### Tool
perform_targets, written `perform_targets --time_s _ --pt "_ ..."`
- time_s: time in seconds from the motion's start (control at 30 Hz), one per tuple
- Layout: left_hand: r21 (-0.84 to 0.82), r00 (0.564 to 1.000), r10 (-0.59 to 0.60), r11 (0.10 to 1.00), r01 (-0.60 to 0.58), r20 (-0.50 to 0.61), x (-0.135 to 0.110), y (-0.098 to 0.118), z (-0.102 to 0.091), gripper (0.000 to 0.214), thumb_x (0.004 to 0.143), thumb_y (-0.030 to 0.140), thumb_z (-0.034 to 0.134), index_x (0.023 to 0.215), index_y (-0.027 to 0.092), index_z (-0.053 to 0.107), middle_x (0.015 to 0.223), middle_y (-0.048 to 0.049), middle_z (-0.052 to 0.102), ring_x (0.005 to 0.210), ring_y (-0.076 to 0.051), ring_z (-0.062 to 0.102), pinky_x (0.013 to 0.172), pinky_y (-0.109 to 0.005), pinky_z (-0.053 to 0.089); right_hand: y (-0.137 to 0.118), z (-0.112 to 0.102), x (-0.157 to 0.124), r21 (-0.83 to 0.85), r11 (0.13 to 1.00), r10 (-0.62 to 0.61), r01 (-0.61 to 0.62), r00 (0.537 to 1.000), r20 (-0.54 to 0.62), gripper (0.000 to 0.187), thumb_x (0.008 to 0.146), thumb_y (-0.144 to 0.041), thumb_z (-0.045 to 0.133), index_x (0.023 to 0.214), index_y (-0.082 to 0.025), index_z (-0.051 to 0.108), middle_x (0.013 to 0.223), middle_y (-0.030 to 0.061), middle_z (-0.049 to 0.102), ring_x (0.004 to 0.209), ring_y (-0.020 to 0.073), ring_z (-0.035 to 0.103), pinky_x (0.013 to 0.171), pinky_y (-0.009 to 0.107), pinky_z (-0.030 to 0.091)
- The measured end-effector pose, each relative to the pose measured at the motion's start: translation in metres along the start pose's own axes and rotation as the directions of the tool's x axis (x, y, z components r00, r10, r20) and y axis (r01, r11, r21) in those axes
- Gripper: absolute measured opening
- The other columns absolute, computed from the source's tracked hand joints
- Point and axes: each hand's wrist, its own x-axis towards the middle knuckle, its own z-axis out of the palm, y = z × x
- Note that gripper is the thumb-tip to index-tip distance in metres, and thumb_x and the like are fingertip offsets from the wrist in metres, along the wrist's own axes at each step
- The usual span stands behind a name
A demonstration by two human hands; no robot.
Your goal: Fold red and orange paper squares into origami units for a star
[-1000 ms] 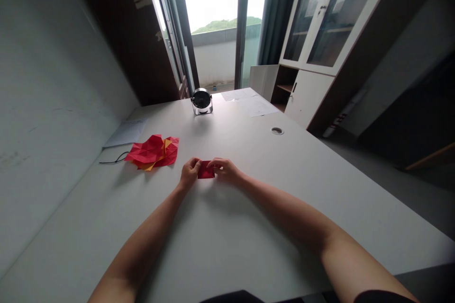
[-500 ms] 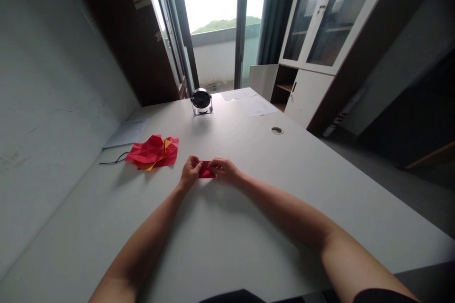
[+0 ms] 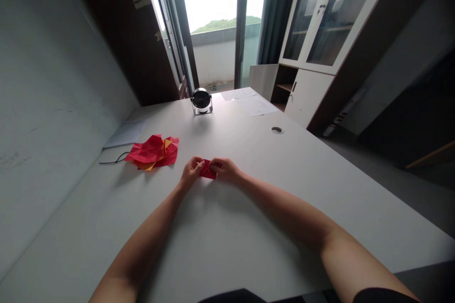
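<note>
A small folded piece of red paper [image 3: 206, 171] lies between my two hands over the white table. My left hand [image 3: 192, 169] pinches its left end between thumb and fingers. At its right end, my right hand [image 3: 223, 168] has its fingers closed on the paper, covering that edge. Creases cross the red face, but their exact shape is too small to make out. To the left of my hands rests a loose pile of creased red paper [image 3: 151, 149] with orange paper [image 3: 146, 165] showing among its layers.
A small round black device on a metal stand [image 3: 201, 101] stands at the table's far end. Printed sheets [image 3: 256, 104] lie beyond a round cable hole [image 3: 277, 130]. More papers [image 3: 125, 133] and a thin black cord [image 3: 115, 161] are by the left wall.
The red paper has tilted slightly, its right end now lower. My right hand has shifted a little rightward, and the pile has stayed put.
</note>
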Motion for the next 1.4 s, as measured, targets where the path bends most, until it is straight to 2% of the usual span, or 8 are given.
perform_targets --time_s 0.23,0.5,0.7,1.0,1.4 --pt "-0.007 0.997 -0.031 0.999 0.031 0.076 -0.0025 -0.0020 0.0014 0.035 0.082 0.048 0.066 0.096 0.017 0.060 0.077 -0.0023 0.068 0.068 -0.015 0.064 0.062 -0.024 0.049 0.0004 0.0001 0.0009 0.047 0.999 0.016 -0.017 1.000 0.010 0.022 0.084 -0.032 0.058 0.089 -0.015 0.071 0.074 0.0013 0.066 0.066 0.0134 0.055 0.063 0.024 0.042" --pt "0.017 0.998 0.013 1.000 -0.014 0.060 -0.0021 -0.0024 0.0010 0.031 0.086 0.046 0.062 0.094 0.016 0.061 0.078 -0.0026 0.067 0.067 -0.014 0.062 0.061 -0.024 0.049 -0.0006 0.0001 0.0006 0.034 0.999 0.017 -0.017 1.000 0.003 0.022 0.084 -0.031 0.057 0.089 -0.014 0.070 0.074 0.0021 0.065 0.066 0.0139 0.054 0.063 0.024 0.041" --pt "0.018 0.992 -0.004 1.000 0.002 0.128 -0.0031 0.0017 -0.0004 0.035 0.085 0.048 0.064 0.098 0.016 0.060 0.078 -0.0037 0.068 0.069 -0.015 0.064 0.062 -0.024 0.049 -0.0002 -0.0007 0.0003 0.018 1.000 0.021 -0.021 1.000 0.006 0.022 0.085 -0.032 0.057 0.090 -0.014 0.070 0.074 0.0016 0.066 0.067 0.0136 0.055 0.063 0.023 0.042" --pt "0.114 0.975 0.053 0.990 -0.079 0.214 -0.0049 0.0017 0.0008 0.026 0.086 0.038 0.066 0.102 0.018 0.062 0.099 -0.0070 0.069 0.085 -0.018 0.066 0.076 -0.029 0.053 -0.0002 -0.0027 0.0012 -0.011 0.999 0.036 -0.036 0.999 0.002 0.021 0.086 -0.031 0.057 0.093 -0.017 0.072 0.079 0.0016 0.070 0.071 0.0147 0.060 0.066 0.024 0.044" --pt "0.170 0.985 0.081 0.980 -0.106 0.151 -0.0022 -0.0076 0.0012 0.022 0.088 0.038 0.061 0.095 0.018 0.065 0.088 -0.0040 0.067 0.078 -0.016 0.063 0.071 -0.027 0.050 0.0007 -0.0024 0.0017 0.013 0.999 0.047 -0.047 0.999 0.008 0.023 0.086 -0.033 0.058 0.094 -0.016 0.071 0.079 0.0027 0.069 0.071 0.0152 0.058 0.067 0.025 0.044"
